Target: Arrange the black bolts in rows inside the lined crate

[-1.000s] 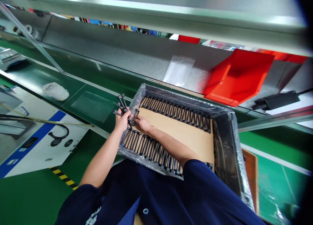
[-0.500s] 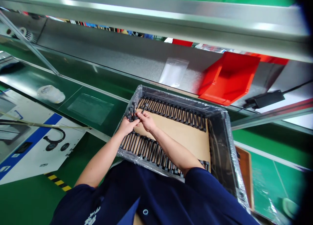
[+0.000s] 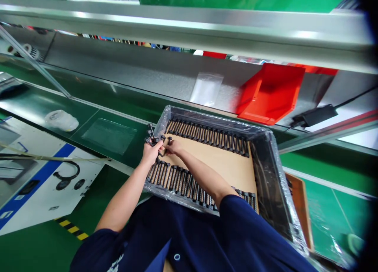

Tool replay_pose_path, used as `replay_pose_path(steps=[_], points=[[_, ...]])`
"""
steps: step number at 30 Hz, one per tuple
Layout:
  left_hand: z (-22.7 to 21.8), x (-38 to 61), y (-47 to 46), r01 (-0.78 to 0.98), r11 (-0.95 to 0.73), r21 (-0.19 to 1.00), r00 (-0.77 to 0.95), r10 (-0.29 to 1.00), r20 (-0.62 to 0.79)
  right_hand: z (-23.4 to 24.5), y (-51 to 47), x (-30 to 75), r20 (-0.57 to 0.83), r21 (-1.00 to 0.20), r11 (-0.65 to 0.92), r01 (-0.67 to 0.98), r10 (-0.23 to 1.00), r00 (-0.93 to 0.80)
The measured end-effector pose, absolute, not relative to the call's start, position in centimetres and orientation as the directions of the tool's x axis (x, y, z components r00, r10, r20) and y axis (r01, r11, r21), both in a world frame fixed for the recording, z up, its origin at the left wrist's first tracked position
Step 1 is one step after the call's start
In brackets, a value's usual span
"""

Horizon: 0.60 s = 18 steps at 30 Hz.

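The black, plastic-lined crate (image 3: 270, 165) runs partly behind our dark shirt (image 3: 189, 236), whose white lettering (image 3: 115, 264), cut off below, we cannot read. Inside, we see black bolt-like parts (image 3: 208, 136) in rows along a cardboard sheet's (image 3: 215, 158) two long sides. Our left hand (image 3: 151, 152) grips a bundle of parts (image 3: 150, 134), farther left past the rim than half a second ago; our right hand's (image 3: 174, 147) half-hidden fingers pinch a single part (image 3: 169, 140).
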<state>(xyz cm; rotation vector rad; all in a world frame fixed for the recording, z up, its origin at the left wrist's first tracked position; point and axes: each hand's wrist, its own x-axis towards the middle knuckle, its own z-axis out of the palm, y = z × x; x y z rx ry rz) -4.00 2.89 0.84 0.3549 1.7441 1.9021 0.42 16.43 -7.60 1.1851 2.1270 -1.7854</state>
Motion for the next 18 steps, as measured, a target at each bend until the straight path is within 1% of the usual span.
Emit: replay_pose_path(steps=[4,8,10,12,13,14,15,16,18], points=[[1.1,-4.0,3.0,-0.217,-0.042,0.975,-0.829,0.535,-0.162,-7.8,15.8,-0.8,-0.527,-0.761,0.106,0.641,0.476,-0.704],[1.1,-4.0,3.0,-0.243,-0.043,0.969,-0.818,0.546,-0.181,-7.8,15.7,-1.0,-0.508,-0.752,0.135,0.645,0.504,-0.698],[1.2,-4.0,2.9,-0.257,-0.036,0.966,-0.805,0.560,-0.193,-7.4,16.0,-0.6,-0.473,-0.778,0.125,0.616,0.530,-0.704],[1.3,-4.0,2.8,-0.272,-0.018,0.962,-0.782,0.586,-0.210,-6.7,16.3,0.1,-0.375,-0.870,0.043,0.492,0.591,-0.714],[1.4,-4.0,2.8,-0.280,-0.002,0.960,-0.765,0.605,-0.222,-6.1,16.5,0.6,-0.323,-0.921,-0.028,0.388,0.609,-0.724],[1.5,-3.9,2.7,-0.286,0.017,0.958,-0.744,0.626,-0.233,-5.4,16.6,1.0,-0.283,-0.956,-0.115,0.270,0.602,-0.747],[1.6,-3.8,2.7,-0.287,0.041,0.957,-0.719,0.651,-0.243,-4.7,16.6,1.4,-0.254,-0.965,-0.209,0.161,0.567,-0.784],[1.6,-3.7,2.6,-0.281,0.067,0.957,-0.688,0.681,-0.250,-3.9,16.5,1.8,-0.230,-0.952,-0.295,0.084,0.504,-0.832],[1.7,-3.4,2.6,-0.257,0.120,0.959,-0.614,0.746,-0.258,-2.5,16.1,2.5,-0.173,-0.915,-0.404,0.008,0.374,-0.911]])
